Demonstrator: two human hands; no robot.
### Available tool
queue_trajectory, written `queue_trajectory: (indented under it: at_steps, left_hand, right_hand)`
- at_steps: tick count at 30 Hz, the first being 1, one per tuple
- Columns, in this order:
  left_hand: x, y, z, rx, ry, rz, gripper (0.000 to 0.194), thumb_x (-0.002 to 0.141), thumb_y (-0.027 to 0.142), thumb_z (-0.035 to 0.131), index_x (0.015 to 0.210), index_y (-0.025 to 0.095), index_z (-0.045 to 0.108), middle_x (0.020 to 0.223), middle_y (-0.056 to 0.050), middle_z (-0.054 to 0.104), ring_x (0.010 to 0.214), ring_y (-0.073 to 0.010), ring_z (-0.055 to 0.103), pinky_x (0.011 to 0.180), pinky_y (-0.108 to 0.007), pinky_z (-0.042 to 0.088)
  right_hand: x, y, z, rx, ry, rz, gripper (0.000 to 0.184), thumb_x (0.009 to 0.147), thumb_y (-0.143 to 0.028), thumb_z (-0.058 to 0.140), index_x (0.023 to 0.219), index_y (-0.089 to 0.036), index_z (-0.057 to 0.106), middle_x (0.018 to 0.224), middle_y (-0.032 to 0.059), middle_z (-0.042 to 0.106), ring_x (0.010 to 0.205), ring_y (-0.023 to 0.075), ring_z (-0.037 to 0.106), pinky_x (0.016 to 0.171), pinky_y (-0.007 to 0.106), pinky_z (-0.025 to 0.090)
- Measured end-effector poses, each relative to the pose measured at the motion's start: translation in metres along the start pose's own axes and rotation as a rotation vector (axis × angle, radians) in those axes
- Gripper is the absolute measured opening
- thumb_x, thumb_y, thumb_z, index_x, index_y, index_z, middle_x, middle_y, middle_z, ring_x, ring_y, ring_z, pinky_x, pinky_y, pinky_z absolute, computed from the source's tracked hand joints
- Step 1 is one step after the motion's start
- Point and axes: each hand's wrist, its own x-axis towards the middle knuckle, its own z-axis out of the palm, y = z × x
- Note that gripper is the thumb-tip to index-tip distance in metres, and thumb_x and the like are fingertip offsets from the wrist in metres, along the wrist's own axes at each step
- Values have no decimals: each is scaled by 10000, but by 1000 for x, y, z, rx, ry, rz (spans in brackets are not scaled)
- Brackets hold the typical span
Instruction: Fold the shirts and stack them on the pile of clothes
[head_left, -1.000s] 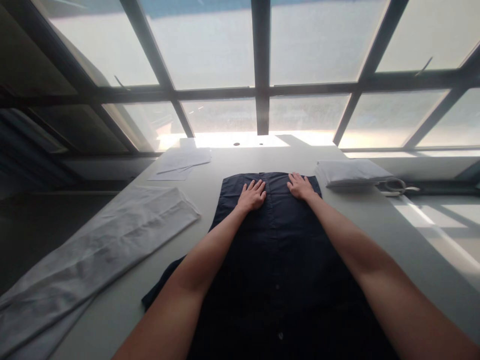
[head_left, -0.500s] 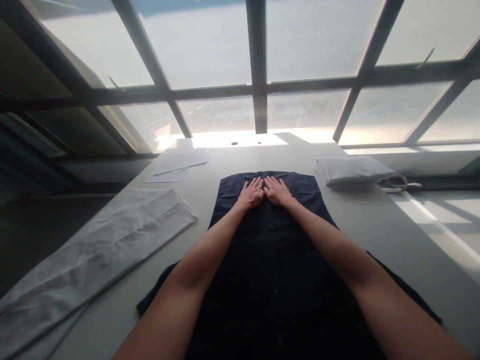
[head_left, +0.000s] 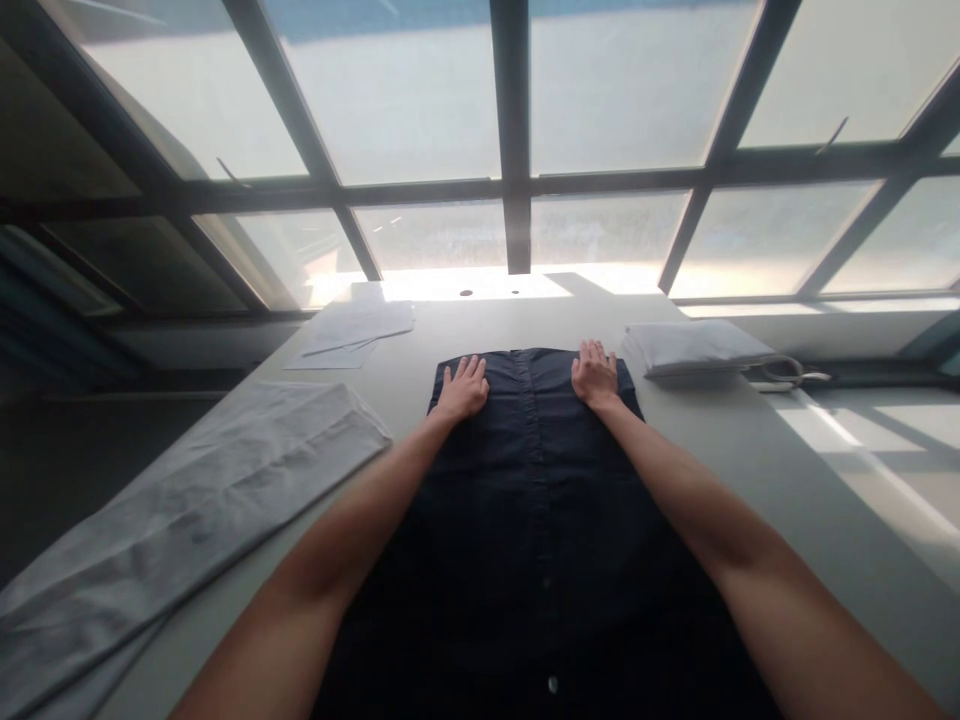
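A dark navy shirt (head_left: 487,520) lies spread on the white table (head_left: 757,480), with its buttoned front strip running down the middle. Flat on the cloth near the far left corner rests my left hand (head_left: 463,388), fingers spread. Close to the far right corner, my right hand (head_left: 595,373) presses on the fabric with its fingers stretched out. Neither hand grips anything. Low on the strip a pale button shows. My forearms cover parts of the shirt's sides.
On the left lies a folded light grey cloth (head_left: 225,480), with paper sheets (head_left: 356,328) beyond it. A folded white cloth (head_left: 697,345) sits at the right edge, beside a looped pale strap or cord (head_left: 795,374). Windows (head_left: 420,110) stand behind the table.
My hands have slid apart from the middle of the shirt's far edge, the left one leftward and the right one rightward. The front strip between them is uncovered.
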Motion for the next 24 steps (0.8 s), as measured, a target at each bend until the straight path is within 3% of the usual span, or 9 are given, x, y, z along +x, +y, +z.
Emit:
queue_trajectory:
  at_steps: [2,6,11,18,24]
  left_hand:
    - [-33,11,1,10,-3,80,627,1058,368,233,1654,173,218,1725,-99,147,1593,-331,84,1244,-632,120]
    - [-119,18,13,-13,-93,220,670,1062,540,274,1656,235,223,1718,-86,153,1586,-367,62,1221,-674,145]
    - [-214,8,28,14,-80,285,664,1074,506,274,1652,186,220,1705,-105,172,1584,-291,157,1246,-590,201]
    - [-293,2,39,82,48,275,655,1062,475,348,1644,188,256,1694,-93,221,1558,-275,264,1235,-521,306]
    - [-355,5,48,78,164,267,688,1045,470,397,1658,295,138,1680,-48,255,1539,-268,315,1219,-510,361]
  right_hand:
    - [-27,-12,-10,12,19,-52,592,1029,-287,294,1563,-50,390,1668,185,309,1558,283,226,1251,525,155]
    - [-104,-26,-33,41,-134,-238,647,1028,-352,339,1607,-65,321,1701,164,216,1577,290,170,1258,530,164]
    - [-198,-14,-51,81,-300,-323,660,1037,-402,344,1620,-94,320,1698,134,216,1577,269,185,1264,497,196]
    - [-268,15,-59,85,-272,-277,653,1050,-462,337,1612,-130,349,1692,116,212,1576,261,176,1266,509,208]
    - [-344,37,-60,96,-180,-273,687,1021,-499,399,1648,-265,248,1684,63,226,1558,288,232,1243,574,279]
